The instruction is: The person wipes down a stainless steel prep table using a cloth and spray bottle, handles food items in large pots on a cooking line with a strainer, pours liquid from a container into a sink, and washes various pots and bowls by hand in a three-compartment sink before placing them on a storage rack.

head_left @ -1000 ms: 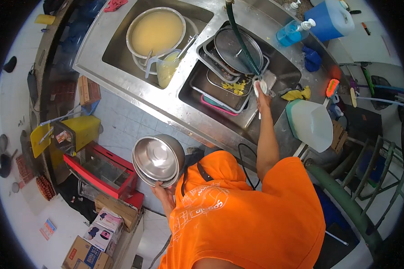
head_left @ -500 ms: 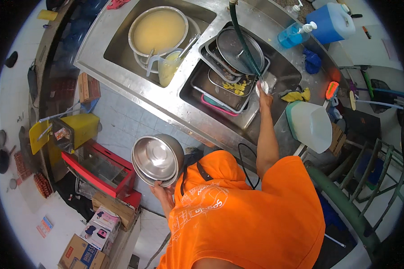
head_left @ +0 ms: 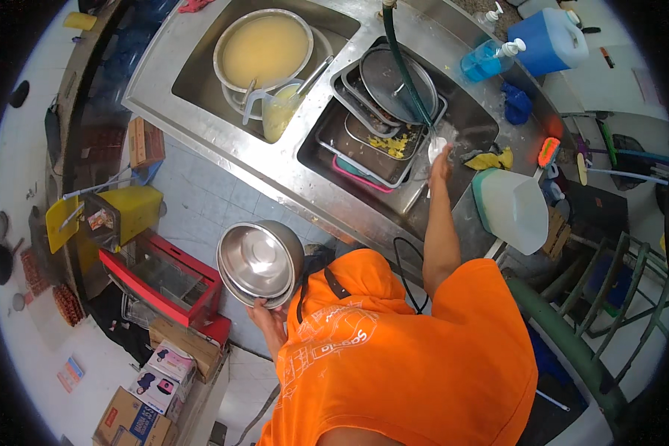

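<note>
My left hand (head_left: 267, 318) is closed on the lower rim of nested stainless steel bowls (head_left: 256, 260), tilted beside the sink counter. Over the right basin, my right hand (head_left: 441, 165) grips a small white utensil (head_left: 437, 147), perhaps a paddle or spoon; its exact kind is hard to make out. The utensil lies just below the end of a dark green hose (head_left: 407, 74), where water seems to splash. Beside it in the basin sit stacked trays (head_left: 360, 160) with yellow food scraps (head_left: 391, 145) and a round dark lid (head_left: 379, 70).
The left basin holds a large bowl (head_left: 217, 59) of cloudy yellowish liquid and a clear measuring jug (head_left: 276, 123). To the right are a blue soap bottle (head_left: 483, 63), a yellow cloth (head_left: 490, 159) and a translucent container (head_left: 516, 212). A yellow bin (head_left: 137, 212) stands on the floor at left.
The white utensil has turned and shifted slightly in my right hand, showing more of its flat face under the hose. My left hand and the bowls have barely moved.
</note>
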A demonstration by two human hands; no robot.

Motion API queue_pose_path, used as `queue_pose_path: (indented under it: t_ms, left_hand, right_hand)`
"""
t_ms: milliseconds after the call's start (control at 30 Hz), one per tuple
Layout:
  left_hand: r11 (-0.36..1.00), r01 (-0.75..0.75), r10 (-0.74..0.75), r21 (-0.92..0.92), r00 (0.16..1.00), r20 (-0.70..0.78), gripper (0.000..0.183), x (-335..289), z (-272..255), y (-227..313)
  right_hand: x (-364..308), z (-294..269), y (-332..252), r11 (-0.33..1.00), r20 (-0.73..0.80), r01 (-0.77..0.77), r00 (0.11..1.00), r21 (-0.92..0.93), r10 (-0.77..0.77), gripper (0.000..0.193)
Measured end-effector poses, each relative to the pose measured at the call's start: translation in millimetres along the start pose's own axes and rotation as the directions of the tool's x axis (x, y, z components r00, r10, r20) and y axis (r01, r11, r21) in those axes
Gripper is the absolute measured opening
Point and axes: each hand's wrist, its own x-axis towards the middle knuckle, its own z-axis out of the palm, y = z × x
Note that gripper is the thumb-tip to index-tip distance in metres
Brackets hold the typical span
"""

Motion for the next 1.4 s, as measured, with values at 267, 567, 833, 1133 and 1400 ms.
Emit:
queue_pose_path:
  t_ms: [267, 567, 833, 1133, 1400]
  left_hand:
    - [0.998, -0.040, 0.041, -0.053, 0.999, 0.030, 0.061, 20, -28, -21]
    - [1.000, -0.004, 0.005, -0.014, 0.996, 0.087, 0.062, 18, -10, -11]
    - [0.998, -0.021, 0.024, -0.057, 0.998, 0.058, 0.053, -6, 23, 8]
    - [0.992, -0.087, 0.089, -0.095, 0.996, 0.015, 0.055, -5, 10, 8]
    - [0.998, -0.044, 0.043, -0.048, 0.999, -0.009, 0.048, -20, 18, 21]
  right_hand:
    - [-84, -13, -55, 0.878, 0.004, 0.081, 0.996, -0.472, -0.090, 0.106]
    - [-42, -16, -22, 0.861, 0.092, 0.350, 0.936, -0.369, -0.341, 0.105]
    - [18, -18, -1, 0.979, 0.048, 0.102, 0.994, -0.179, -0.095, 0.060]
    - [-58, -13, -31, 0.975, 0.399, -0.014, 0.914, 0.222, -0.078, 0.023]
    - [-48, -14, -27, 0.981, 0.536, 0.006, 0.837, 0.193, -0.110, 0.019]
